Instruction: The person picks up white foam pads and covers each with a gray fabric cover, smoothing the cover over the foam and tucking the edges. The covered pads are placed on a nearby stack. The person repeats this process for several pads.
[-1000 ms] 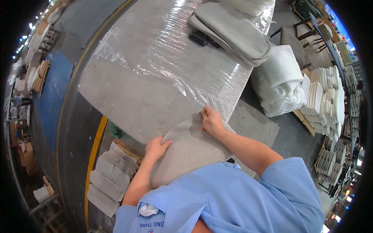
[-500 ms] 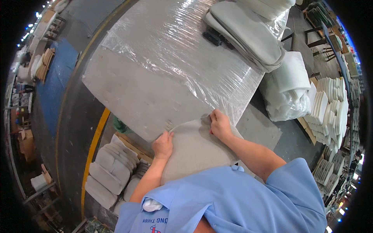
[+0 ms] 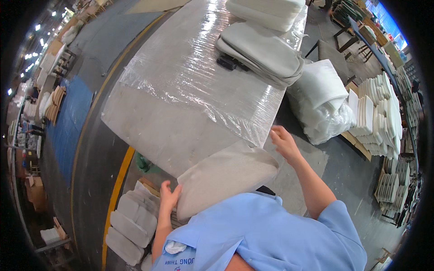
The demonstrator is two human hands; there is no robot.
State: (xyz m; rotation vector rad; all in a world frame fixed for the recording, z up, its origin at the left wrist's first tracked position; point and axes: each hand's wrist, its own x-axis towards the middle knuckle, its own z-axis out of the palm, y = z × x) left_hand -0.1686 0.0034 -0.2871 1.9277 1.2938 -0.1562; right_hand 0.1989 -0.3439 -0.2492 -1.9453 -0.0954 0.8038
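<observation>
A grey fabric cushion (image 3: pixel 226 176) lies at the near corner of the plastic-wrapped table (image 3: pixel 181 90), overhanging toward my chest. My left hand (image 3: pixel 169 196) holds the cushion's left edge, fingers pressed against its side. My right hand (image 3: pixel 285 141) is off the cushion, just past its far right corner beside the table edge. Its fingers are apart and it holds nothing. My blue shirt hides the cushion's near edge.
A stack of grey cushions (image 3: pixel 262 49), white cushions (image 3: pixel 266 9) and a small black object (image 3: pixel 230 61) sit at the table's far end. A white wrapped bundle (image 3: pixel 321 99) and stacked white pads (image 3: pixel 375 117) stand to the right. Grey pads (image 3: pixel 131 221) are piled on the floor at the lower left.
Both hands were on the grey piece at the table edge. Now it has been drawn toward me, my left hand has slid to its left edge, and my right hand has let go.
</observation>
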